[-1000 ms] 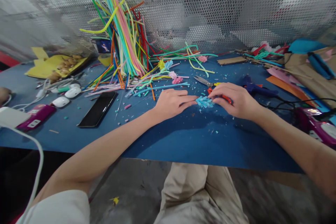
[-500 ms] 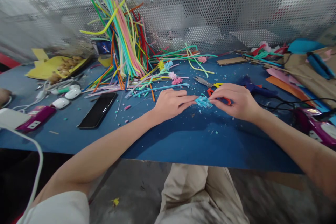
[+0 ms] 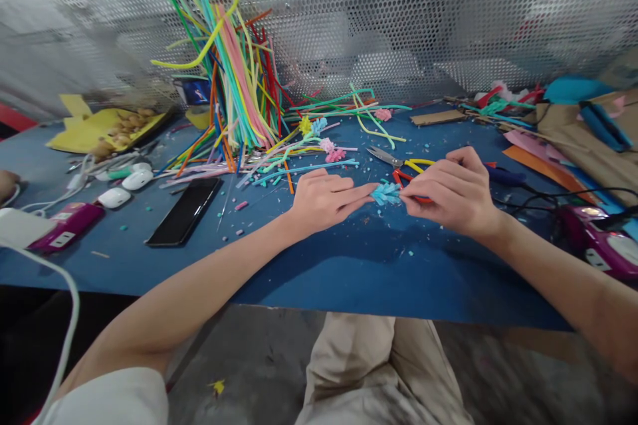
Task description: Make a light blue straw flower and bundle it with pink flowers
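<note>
Between my hands, just above the blue table, is a light blue pipe-cleaner flower [image 3: 385,193] with short fuzzy petals. My left hand [image 3: 323,202] pinches its left end between the fingertips. On its right end, the thumb and forefinger of my right hand [image 3: 448,196] are closed; the exact grip point is hidden by the fingers. Scissors [image 3: 391,158] with yellow and red handles lie behind my right hand, their handles partly covered. Several small pipe-cleaner flowers, among them a pink one [image 3: 335,155] and a yellow one [image 3: 305,124], lie beyond my left hand.
A tall bunch of coloured pipe cleaners [image 3: 239,80] stands at the back left, by a perforated metal panel [image 3: 399,20]. A black phone [image 3: 184,212] lies left of my left hand. Purple power strips [image 3: 601,236] with cables and a glue gun [image 3: 506,175] are at right.
My right hand has turned and lifted its outer knuckles, its fingers curling more at the flower's right end. More of the scissors' yellow handle shows. My left hand stays nearly in place.
</note>
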`<state>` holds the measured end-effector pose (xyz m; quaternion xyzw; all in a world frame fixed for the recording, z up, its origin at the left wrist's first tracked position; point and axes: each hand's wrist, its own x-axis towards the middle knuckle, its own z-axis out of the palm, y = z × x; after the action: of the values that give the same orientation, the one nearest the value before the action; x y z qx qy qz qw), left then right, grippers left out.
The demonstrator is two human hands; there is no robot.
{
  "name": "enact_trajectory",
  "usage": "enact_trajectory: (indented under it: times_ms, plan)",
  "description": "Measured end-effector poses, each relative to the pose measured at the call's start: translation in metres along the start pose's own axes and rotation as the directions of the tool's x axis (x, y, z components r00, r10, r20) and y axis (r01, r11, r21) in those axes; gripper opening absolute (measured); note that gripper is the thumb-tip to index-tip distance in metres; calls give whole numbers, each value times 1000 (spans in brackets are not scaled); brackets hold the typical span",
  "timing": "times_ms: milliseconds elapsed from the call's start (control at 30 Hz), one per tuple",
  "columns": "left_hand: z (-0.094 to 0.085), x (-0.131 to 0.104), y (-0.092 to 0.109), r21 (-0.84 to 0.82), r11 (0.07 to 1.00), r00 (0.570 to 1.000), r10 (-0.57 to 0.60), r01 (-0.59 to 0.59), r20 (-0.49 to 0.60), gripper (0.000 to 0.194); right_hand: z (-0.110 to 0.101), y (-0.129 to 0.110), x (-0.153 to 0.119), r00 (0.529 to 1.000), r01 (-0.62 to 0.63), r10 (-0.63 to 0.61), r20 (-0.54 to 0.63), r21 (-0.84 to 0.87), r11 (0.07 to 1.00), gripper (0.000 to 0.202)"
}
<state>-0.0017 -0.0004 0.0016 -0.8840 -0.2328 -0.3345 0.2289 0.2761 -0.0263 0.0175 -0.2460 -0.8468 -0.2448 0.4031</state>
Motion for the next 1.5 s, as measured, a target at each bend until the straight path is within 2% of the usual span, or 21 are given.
enact_trajectory:
  times_ms: [200, 367, 533, 633, 833, 1000, 1133, 1267, 1500]
  plan:
    - [3, -2, -1, -6, 999, 998, -37, 38, 50, 28, -3, -2, 0, 993, -55, 58, 105, -26, 998, 8]
    - [2, -2, 0, 2, 997, 992, -82, 82, 94, 29, -4, -1, 0, 995, -67, 59, 86, 98, 993, 8]
    - [2, 0, -2, -25, 997, 997, -66, 67, 33, 27, -3, 8, -3, 988, -155, 149, 45, 224, 962, 11]
    - [2, 0, -2, -64, 993, 995, -96, 97, 21, 26, -2, 12, -4, 982, -181, 161, 98, 250, 951, 13]
    - [2, 1, 1, -156, 975, 985, -147, 160, 94, 27, -1, 10, -2, 987, -144, 115, 116, 289, 946, 11]
    - [7, 1, 3, -198, 954, 970, -202, 225, 132, 30, 1, 8, -2, 976, -191, 155, 152, 260, 946, 6]
    - [9, 1, 5, -224, 945, 970, -218, 237, 108, 28, 2, 1, -1, 963, -267, 252, 95, 236, 934, 6]
    - [5, 3, 7, -240, 936, 965, -260, 259, 26, 26, 2, -7, 2, 935, -344, 353, 11, 263, 901, 7]
    - [2, 5, 8, -223, 938, 963, -268, 266, 23, 27, 2, -12, 5, 941, -329, 340, -12, 220, 918, 8]
